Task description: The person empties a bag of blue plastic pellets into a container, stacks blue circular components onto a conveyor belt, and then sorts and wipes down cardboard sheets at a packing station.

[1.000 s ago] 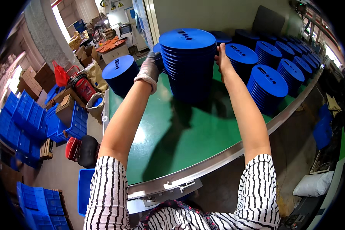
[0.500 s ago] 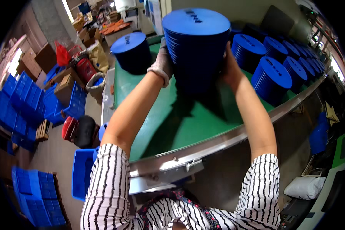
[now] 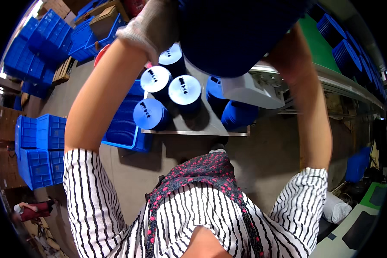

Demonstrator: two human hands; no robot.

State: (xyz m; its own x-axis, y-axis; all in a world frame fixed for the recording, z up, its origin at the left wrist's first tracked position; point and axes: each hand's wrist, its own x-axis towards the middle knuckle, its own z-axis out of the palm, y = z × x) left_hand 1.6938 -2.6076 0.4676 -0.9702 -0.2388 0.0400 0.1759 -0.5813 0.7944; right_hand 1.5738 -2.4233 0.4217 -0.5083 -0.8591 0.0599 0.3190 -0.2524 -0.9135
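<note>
A tall stack of blue discs is held up between my two hands at the top of the view, large and dark. My left hand, in a pale knitted glove, presses its left side. On its right side is my right hand, shadowed and slightly blurred. The fingers of both hands are mostly hidden by the stack. Beneath it, several shorter blue disc stacks with slotted tops stand on a low metal table.
A blue crate with discs inside adjoins the table's left side. At right runs a green conveyor belt bearing disc stacks. Blue crates are piled at left. Another person is far off, lower left. A white sack lies lower right.
The held stack has left the space over the green belt and come closer to me, above the low table. My view has turned left and downward, bringing the table into sight.
</note>
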